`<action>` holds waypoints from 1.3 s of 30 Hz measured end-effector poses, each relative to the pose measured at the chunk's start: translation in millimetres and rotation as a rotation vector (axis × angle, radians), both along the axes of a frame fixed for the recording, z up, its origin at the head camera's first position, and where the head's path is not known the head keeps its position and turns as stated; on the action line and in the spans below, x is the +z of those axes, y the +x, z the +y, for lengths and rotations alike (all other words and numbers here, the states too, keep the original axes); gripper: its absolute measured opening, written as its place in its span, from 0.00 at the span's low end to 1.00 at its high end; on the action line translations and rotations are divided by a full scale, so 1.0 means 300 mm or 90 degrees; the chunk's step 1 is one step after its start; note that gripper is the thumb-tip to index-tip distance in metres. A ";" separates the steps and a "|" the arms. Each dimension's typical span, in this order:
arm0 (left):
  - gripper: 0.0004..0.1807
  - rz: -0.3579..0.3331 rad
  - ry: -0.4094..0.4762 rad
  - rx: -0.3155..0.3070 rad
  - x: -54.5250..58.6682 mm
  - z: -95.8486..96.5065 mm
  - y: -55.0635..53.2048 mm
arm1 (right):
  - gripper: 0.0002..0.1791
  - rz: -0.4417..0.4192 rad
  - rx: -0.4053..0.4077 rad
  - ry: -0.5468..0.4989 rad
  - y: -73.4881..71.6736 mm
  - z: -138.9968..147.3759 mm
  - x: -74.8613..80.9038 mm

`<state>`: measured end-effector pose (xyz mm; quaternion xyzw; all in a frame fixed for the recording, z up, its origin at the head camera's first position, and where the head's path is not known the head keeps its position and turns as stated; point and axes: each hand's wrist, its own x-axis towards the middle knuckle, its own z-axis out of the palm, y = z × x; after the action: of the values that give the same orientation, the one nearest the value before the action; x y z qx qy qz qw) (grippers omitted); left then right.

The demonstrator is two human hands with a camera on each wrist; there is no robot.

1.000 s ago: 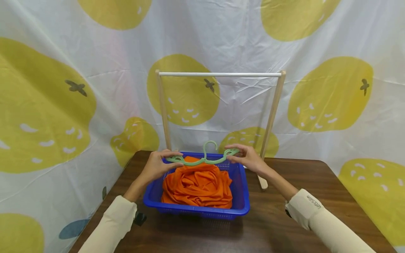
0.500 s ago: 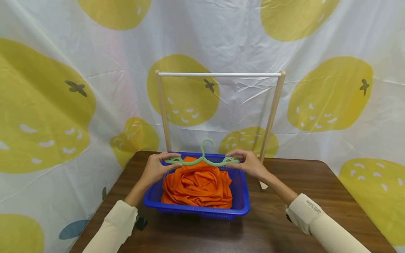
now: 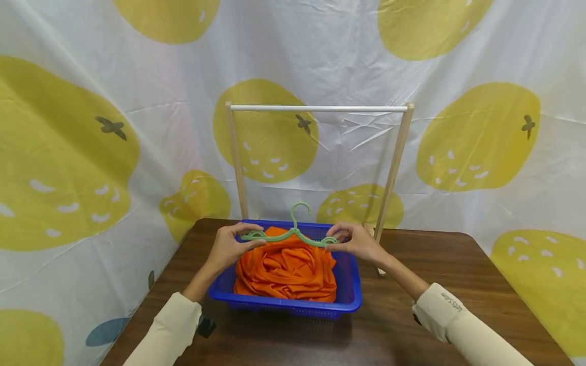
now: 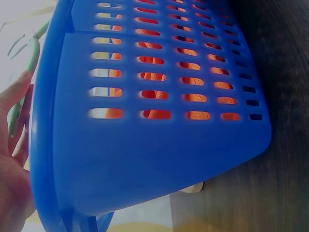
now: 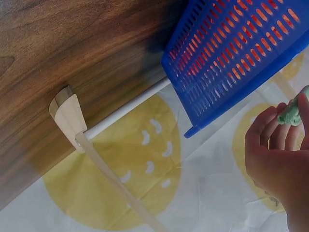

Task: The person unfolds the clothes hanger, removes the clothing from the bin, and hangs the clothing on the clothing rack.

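A light green clothes hanger point(image 3: 294, 232) is held level over the blue basket, its hook pointing up. My left hand point(image 3: 230, 247) pinches its left end between thumb and fingers, and my right hand point(image 3: 359, 241) pinches the right end. Bunched orange cloth point(image 3: 286, 269) lies in the blue plastic basket point(image 3: 293, 304), below the hanger. In the left wrist view, the left hand point(image 4: 14, 145) shows beyond the basket's rim with the hanger point(image 4: 33, 55). The right wrist view has the right hand point(image 5: 277, 145) on the hanger's green end point(image 5: 291, 113).
Behind the basket stands a wooden rack point(image 3: 396, 162) with a white crossbar point(image 3: 316, 108). Its foot point(image 5: 67, 113) rests on the dark brown wooden table point(image 3: 426, 274). A white curtain with yellow fruit prints point(image 3: 476, 137) hangs around the back and sides.
The hanger's right end has dipped slightly, with the right hand moving a little down. Its hook has shifted slightly left since the earliest frame. Basket and cloth stay put.
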<state>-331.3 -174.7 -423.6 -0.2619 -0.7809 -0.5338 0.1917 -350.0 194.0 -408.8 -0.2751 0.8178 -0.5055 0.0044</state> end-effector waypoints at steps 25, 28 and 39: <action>0.15 0.006 0.003 0.007 0.025 0.035 0.007 | 0.13 0.057 0.015 0.066 0.011 -0.032 0.021; 0.14 0.008 0.001 -0.002 0.024 0.044 0.004 | 0.13 0.063 0.043 0.073 0.012 -0.055 0.037; 0.14 0.042 -0.042 -0.020 0.026 0.099 0.006 | 0.12 0.123 0.027 0.109 0.001 -0.144 0.075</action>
<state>-329.6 -144.9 -415.7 -0.2975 -0.7873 -0.5015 0.2002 -349.8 150.9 -386.1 -0.3387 0.8484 -0.4048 -0.0400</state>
